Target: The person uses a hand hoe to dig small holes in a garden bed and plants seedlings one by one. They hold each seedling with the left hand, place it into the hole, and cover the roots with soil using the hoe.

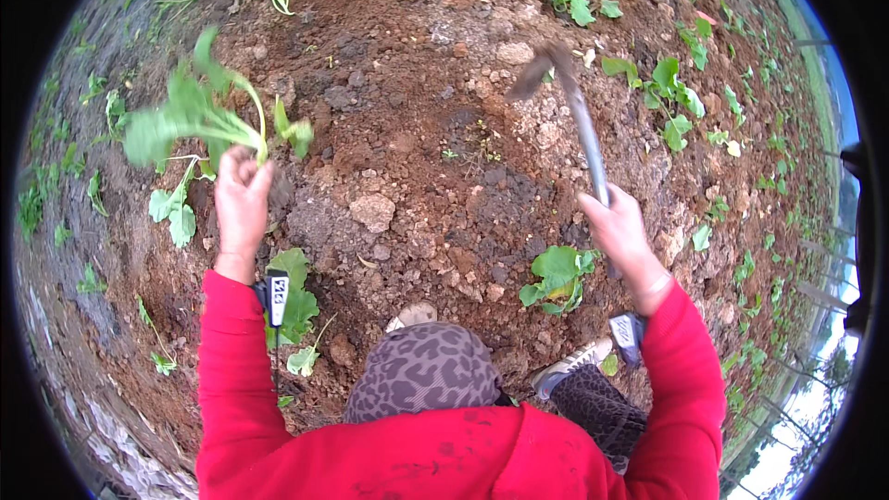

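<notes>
Pinched in the fingers of my left hand [243,205] is a leafy green seedling [201,114]. Its stem sits between thumb and fingers, its leaves fan out to the upper left, and they look blurred. The seedling's lower end is hard to make out. My right hand [621,232] grips the shaft of a hand hoe [587,128]. The hoe's soil-stained blade [533,75] is up and to the left of that hand, over the soil [417,132]; whether it touches the ground I cannot tell.
A wilted seedling [177,205] lies just left of my left hand. Below my right hand grows a leafy plant [559,278]; another plant [295,298] stands beside my left forearm. A pale stone [373,212] lies among clods. My shoe [573,364] rests on the soil at lower right.
</notes>
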The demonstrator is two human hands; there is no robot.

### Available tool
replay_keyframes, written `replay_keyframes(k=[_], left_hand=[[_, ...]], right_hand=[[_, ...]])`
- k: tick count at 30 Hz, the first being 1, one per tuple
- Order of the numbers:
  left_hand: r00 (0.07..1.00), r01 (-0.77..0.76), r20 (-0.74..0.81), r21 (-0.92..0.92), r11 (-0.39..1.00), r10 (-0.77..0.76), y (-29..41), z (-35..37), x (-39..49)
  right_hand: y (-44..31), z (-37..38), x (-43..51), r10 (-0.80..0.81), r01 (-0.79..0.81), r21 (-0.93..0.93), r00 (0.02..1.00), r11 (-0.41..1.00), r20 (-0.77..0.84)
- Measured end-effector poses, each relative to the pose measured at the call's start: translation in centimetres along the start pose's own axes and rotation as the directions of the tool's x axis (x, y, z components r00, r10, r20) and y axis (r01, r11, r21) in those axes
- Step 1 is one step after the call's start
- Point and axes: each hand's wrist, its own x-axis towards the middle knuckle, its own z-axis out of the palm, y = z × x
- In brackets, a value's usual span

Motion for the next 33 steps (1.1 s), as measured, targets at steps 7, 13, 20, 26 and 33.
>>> replay_keyframes(k=[7, 13, 20, 26, 33], left_hand=[[0.968, 0.251, -0.109, 0.523, 0.814, -0.228, -8.4, 0.8, -3.5], [0.932, 0.349, -0.180, 0.674, 0.650, -0.314, -5.2, 1.7, -2.9], [0.961, 0.275, -0.209, 0.779, 0.563, -0.180, -4.4, 3.1, -0.2], [0.940, 0.314, -0.204, 0.831, 0.460, -0.273, -6.0, 4.5, 0.7], [0.955, 0.285, -0.206, 0.829, 0.481, -0.212, -6.5, 4.8, 0.5]], right_hand=[[-5.9, 8.0, 5.4, -0.326, 0.476, 0.637, 0.880, 0.606, -0.346], [0.0, 17.3, 6.2, 0.244, -0.214, -0.245, 0.965, 0.946, 0.100], [-0.3, 13.7, 7.1, 0.043, -0.049, 0.072, 0.996, 0.996, 0.078], [-12.6, 3.8, 4.6, -0.484, 0.631, 0.274, 0.751, 0.725, -0.450], [-5.4, 15.9, 4.8, -0.299, 0.224, -0.289, 0.922, 0.931, -0.248]])
